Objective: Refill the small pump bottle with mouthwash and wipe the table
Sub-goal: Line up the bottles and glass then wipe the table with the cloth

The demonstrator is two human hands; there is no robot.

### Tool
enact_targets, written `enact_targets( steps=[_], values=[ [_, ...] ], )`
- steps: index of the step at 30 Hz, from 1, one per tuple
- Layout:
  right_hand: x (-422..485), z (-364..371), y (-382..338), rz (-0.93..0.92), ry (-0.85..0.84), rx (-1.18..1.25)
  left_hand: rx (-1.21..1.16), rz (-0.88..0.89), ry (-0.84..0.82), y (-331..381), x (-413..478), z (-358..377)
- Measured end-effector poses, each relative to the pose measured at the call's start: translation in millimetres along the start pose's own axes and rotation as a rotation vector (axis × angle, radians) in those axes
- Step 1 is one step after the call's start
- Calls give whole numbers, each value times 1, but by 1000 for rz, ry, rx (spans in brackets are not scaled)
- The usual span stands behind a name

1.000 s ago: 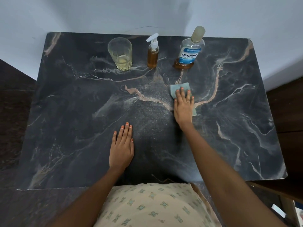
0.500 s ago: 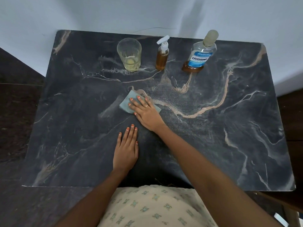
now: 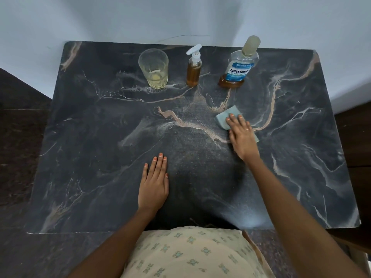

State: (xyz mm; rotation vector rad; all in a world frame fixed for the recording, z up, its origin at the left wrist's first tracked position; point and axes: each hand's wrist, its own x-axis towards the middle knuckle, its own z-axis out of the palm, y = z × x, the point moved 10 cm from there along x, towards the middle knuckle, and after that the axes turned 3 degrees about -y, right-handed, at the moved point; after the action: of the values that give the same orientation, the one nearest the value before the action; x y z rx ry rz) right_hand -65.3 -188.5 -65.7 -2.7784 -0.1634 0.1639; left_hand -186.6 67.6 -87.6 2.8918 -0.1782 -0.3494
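On the table, right hand flat pressing cloth, left hand released, pump bottle upright.

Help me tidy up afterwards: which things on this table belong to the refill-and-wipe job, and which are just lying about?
Part of the job:
small pump bottle
mouthwash bottle
blue cloth, pressed flat under the right hand
table

Lying about:
glass with a little pale liquid; its role can't be told
left hand only rests flat on the table

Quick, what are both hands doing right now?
Left hand: open, flat on the table, holding nothing.
Right hand: open, pressing the blue cloth down.
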Motion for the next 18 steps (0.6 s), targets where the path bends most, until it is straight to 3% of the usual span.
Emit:
enact_targets(
  steps=[5, 13, 18],
  values=[
    [1, 4, -6, 127, 46, 82, -1, 9, 8, 0, 1, 0],
    [-66, 45, -91, -163, -98, 89, -19, 16, -2, -1, 0, 3],
    [-134, 42, -76, -265, -127, 26, -28, 20, 5, 0, 1, 2]
  ],
)
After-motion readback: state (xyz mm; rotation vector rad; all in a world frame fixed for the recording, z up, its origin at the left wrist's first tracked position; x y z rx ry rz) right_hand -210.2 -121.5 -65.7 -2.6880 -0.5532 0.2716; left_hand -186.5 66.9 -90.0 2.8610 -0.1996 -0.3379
